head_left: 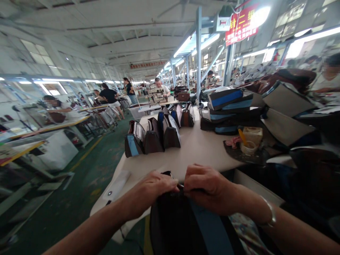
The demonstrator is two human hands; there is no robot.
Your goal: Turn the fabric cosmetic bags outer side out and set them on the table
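A: Where is the piece being handled?

B: The dark bag piece [172, 223] is at the bottom of the view, right in front of the person, at the near side of the table [202, 152]. A broad blue stripe [211, 226] runs down its right part.

A: And the 2 hands?

B: Both are at its top edge. The left hand [156, 182] has its thumb and fingers closed on the edge. The right hand [205, 187] is just beside it, fingers curled in and pinching the edge near the stripe. Only a narrow gap parts them. I can't tell exactly what sits under the fingertips, since the hands cover it.

A: Anything on the wrist?

B: A silver bracelet [273, 216], on the right.

A: What else is on the table?

B: Beyond the hands, a group of upright bag pieces [162, 138], some with blue panels. To their right is a stack of striped pieces [228, 109]. Nearer, a small tub [249, 148] holds a yellow handle [242, 137], with a pink cloth [233, 142] beside it.
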